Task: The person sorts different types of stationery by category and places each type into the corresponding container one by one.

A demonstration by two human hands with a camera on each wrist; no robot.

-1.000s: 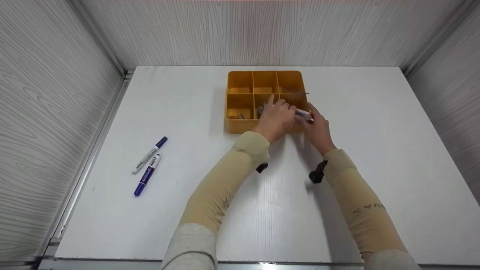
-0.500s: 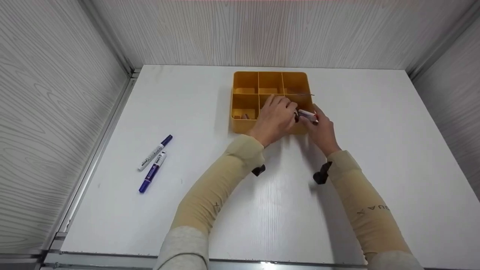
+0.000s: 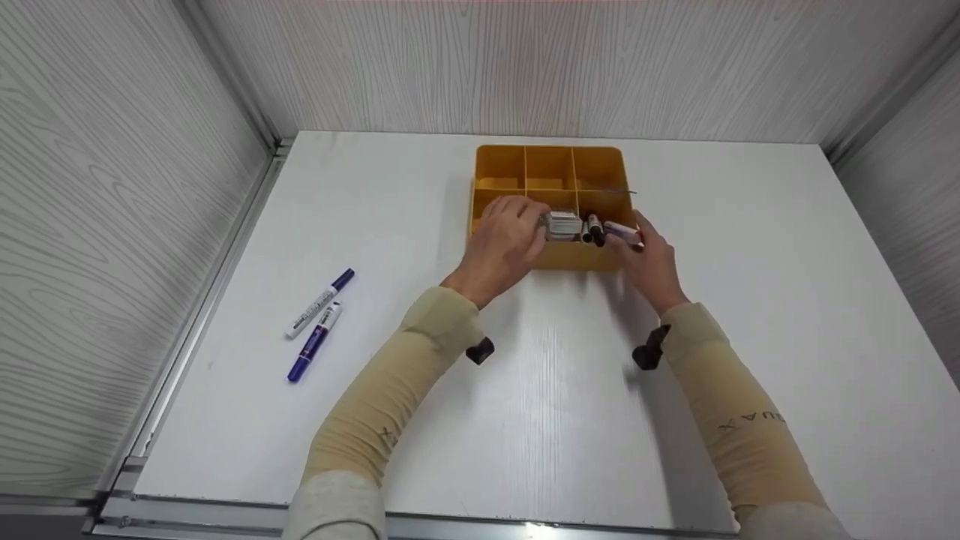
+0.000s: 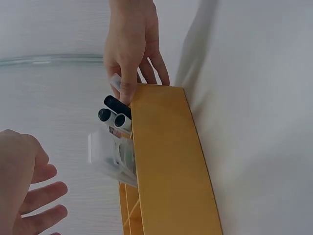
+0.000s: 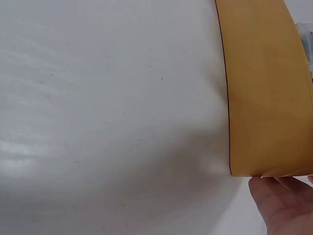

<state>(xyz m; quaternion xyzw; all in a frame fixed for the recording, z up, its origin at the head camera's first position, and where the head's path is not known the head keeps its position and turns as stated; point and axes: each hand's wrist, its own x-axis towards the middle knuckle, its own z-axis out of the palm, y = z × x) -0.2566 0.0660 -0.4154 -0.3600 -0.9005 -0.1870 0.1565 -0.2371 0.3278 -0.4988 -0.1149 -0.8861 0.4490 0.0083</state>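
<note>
A yellow divided storage box (image 3: 570,259) stands on the white table. My left hand (image 3: 502,236) hovers over its front left part with loosely bent fingers. The left wrist view shows those fingers (image 4: 46,198) apart from a clear plastic case (image 4: 110,152), which sticks up from the front middle compartment. Several markers with black ends (image 3: 592,229) lean in the front right compartment. My right hand (image 3: 651,259) grips the box's front right corner, with a white marker (image 3: 622,232) lying between thumb and forefinger. The right wrist view shows its fingers (image 5: 283,200) against the box's side.
Two blue-and-white markers, one with a blue cap (image 3: 321,302) and one with a blue barrel (image 3: 315,341), lie on the table at left. A thin rod (image 3: 619,192) crosses the box's right rim. Wood-grain panels (image 3: 547,67) enclose the table.
My left hand has moved left from over the middle and right compartments, uncovering the clear case and the black-ended markers. My right hand stays at the box's corner. The head view has shifted slightly.
</note>
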